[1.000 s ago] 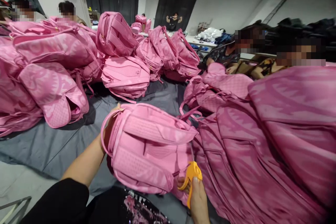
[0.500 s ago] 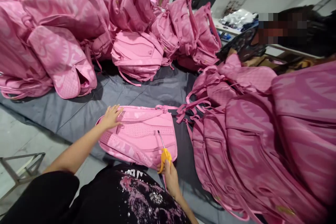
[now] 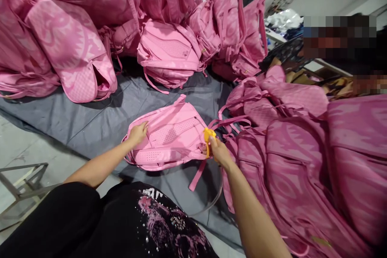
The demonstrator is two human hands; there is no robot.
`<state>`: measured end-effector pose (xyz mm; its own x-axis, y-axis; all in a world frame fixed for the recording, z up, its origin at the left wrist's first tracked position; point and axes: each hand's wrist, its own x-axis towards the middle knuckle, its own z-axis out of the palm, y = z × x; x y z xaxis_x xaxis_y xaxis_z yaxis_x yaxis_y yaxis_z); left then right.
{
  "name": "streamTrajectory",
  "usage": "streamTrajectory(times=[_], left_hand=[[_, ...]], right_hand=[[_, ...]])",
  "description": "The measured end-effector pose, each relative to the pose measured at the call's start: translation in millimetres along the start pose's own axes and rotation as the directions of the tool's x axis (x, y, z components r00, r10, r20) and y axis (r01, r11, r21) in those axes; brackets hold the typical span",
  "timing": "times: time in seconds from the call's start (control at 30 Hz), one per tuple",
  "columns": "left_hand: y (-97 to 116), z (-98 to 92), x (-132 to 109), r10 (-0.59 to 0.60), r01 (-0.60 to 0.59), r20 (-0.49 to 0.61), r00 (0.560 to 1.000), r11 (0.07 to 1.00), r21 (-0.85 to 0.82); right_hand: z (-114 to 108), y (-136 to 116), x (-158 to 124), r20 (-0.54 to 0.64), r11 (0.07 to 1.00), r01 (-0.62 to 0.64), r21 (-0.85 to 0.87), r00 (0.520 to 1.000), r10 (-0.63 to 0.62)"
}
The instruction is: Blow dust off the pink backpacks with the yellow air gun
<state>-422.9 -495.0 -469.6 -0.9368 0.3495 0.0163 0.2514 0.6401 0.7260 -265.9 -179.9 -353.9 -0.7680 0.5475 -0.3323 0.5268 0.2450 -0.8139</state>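
A pink backpack lies strap side up in front of me, tilted on the grey cover. My left hand is closed on its left end, gripping the fabric near a shoulder strap. At the opposite end, my right hand holds a yellow air blow gun by its handle. Some of that hand's fingers touch the bag's edge, partly hidden behind the tool. From below this hand a thin greyish hose curves down. One loose strap dangles from the bag's near corner.
Stacked pink backpacks crowd the right side. More pink bags stand along the back and left of the grey-covered table. A metal frame is on the floor at left. Another person is at far right.
My right hand has moved up and right with the blow gun, to the bag's right end. The backpack has turned and tilted, its far side raised. My left hand has shifted slightly right.
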Motion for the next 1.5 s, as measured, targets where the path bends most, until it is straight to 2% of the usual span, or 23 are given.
streamTrajectory(times=[0.03, 0.1, 0.17, 0.23, 0.33, 0.4, 0.47, 0.53, 0.57, 0.63, 0.7, 0.8, 0.9, 0.97, 1.03, 1.1, 1.17, 1.23, 1.27, 1.33, 1.37, 1.43, 1.5], left_hand=[[-3.1, -2.4, 1.1, -0.078, 0.085, 0.04, 0.996, 0.971, -0.224], [-10.1, -5.7, -1.0, -0.21, 0.328, 0.26, 0.943, 0.728, -0.602], [-15.4, -6.1, -5.2, -0.249, 0.535, 0.48, 0.841, 0.505, -0.677], [-17.5, -5.0, -6.9, -0.281, 0.627, 0.565, 0.776, 0.443, -0.641], [-16.7, -3.6, -3.1, -0.312, 0.654, 0.581, 0.752, 0.462, -0.599], [-14.8, -2.8, -0.2, -0.331, 0.658, 0.577, 0.747, 0.494, -0.569], [-11.0, -1.0, -0.8, -0.349, 0.639, 0.547, 0.761, 0.548, -0.539], [-4.9, 2.1, -6.4, -0.351, 0.59, 0.488, 0.799, 0.614, -0.525], [-0.9, 4.1, -11.1, -0.327, 0.524, 0.432, 0.84, 0.695, -0.492], [8.5, 8.5, -22.9, -0.193, 0.279, 0.287, 0.938, 0.912, -0.301], [19.2, 13.4, -36.3, 0.028, -0.034, 0.207, 0.978, 0.999, 0.023], [36.3, 23.0, -57.3, 0.249, -0.305, 0.225, 0.942, 0.914, 0.269], [52.1, 39.0, -79.7, 0.406, -0.485, 0.305, 0.861, 0.837, 0.255], [60.0, 52.3, -92.7, 0.445, -0.558, 0.41, 0.796, 0.802, 0.214], [64.7, 64.3, -99.8, 0.411, -0.564, 0.49, 0.768, 0.797, 0.215], [66.1, 72.2, -98.6, 0.367, -0.519, 0.487, 0.792, 0.826, 0.222], [65.2, 75.3, -89.7, 0.329, -0.411, 0.432, 0.839, 0.905, 0.11], [64.6, 76.2, -77.7, 0.193, -0.158, 0.422, 0.886, 0.981, -0.117], [65.4, 77.0, -72.7, 0.103, -0.007, 0.45, 0.887, 0.977, -0.212], [70.7, 81.1, -68.7, -0.049, 0.231, 0.521, 0.852, 0.929, -0.29], [75.5, 84.6, -70.5, -0.079, 0.268, 0.532, 0.843, 0.919, -0.289], [88.3, 93.8, -81.1, -0.033, 0.145, 0.458, 0.888, 0.967, -0.211], [102.5, 104.1, -96.4, 0.096, -0.096, 0.365, 0.926, 0.995, -0.019]], right_hand=[[5.2, -9.8, 2.2, -0.064, 0.998, -0.011, -0.067, 0.998, 0.007], [23.0, -23.4, 2.9, -0.017, 0.961, -0.005, -0.278, 1.0, 0.0], [43.9, -30.4, -2.3, 0.223, 0.883, 0.085, -0.461, 0.975, 0.022], [58.1, -36.3, -9.8, 0.342, 0.827, 0.137, -0.545, 0.937, 0.069], [59.9, -53.3, -16.1, 0.281, 0.817, 0.1, -0.568, 0.956, 0.078], [55.6, -68.8, -17.2, 0.374, 0.848, 0.15, -0.509, 0.925, 0.061], [52.8, -82.2, -18.9, 0.388, 0.857, 0.196, -0.477, 0.922, 0.005], [50.5, -89.4, -22.2, 0.31, 0.833, 0.206, -0.514, 0.95, -0.043], [48.1, -90.2, -24.4, 0.315, 0.82, 0.213, -0.531, 0.948, -0.042], [37.7, -87.6, -29.3, 0.383, 0.799, 0.211, -0.563, 0.923, 0.026], [20.1, -82.2, -34.4, 0.309, 0.75, 0.15, -0.644, 0.948, 0.075], [-9.3, -74.4, -43.8, 0.215, 0.655, 0.072, -0.752, 0.967, 0.14], [-26.7, -68.7, -56.5, 0.168, 0.591, 0.022, -0.807, 0.967, 0.194], [-32.2, -65.0, -65.9, 0.151, 0.577, -0.002, -0.817, 0.964, 0.217], [-38.6, -60.1, -75.5, 0.216, 0.603, 0.017, -0.797, 0.941, 0.259], [-49.5, -53.2, -85.1, 0.144, 0.593, -0.029, -0.804, 0.96, 0.242], [-64.1, -43.7, -94.6, 0.07, 0.593, -0.076, -0.802, 0.973, 0.219], [-78.2, -32.0, -103.0, 0.164, 0.664, -0.056, -0.746, 0.95, 0.264], [-83.7, -25.9, -106.3, 0.201, 0.695, -0.054, -0.717, 0.939, 0.281], [-90.7, -15.0, -109.9, 0.12, 0.691, -0.106, -0.715, 0.955, 0.27], [-92.3, -10.9, -110.3, 0.071, 0.679, -0.123, -0.724, 0.965, 0.251], [-93.0, -6.3, -109.3, 0.107, 0.686, -0.081, -0.723, 0.968, 0.227], [-92.3, -5.6, -107.7, 0.111, 0.672, -0.052, -0.739, 0.974, 0.197]])
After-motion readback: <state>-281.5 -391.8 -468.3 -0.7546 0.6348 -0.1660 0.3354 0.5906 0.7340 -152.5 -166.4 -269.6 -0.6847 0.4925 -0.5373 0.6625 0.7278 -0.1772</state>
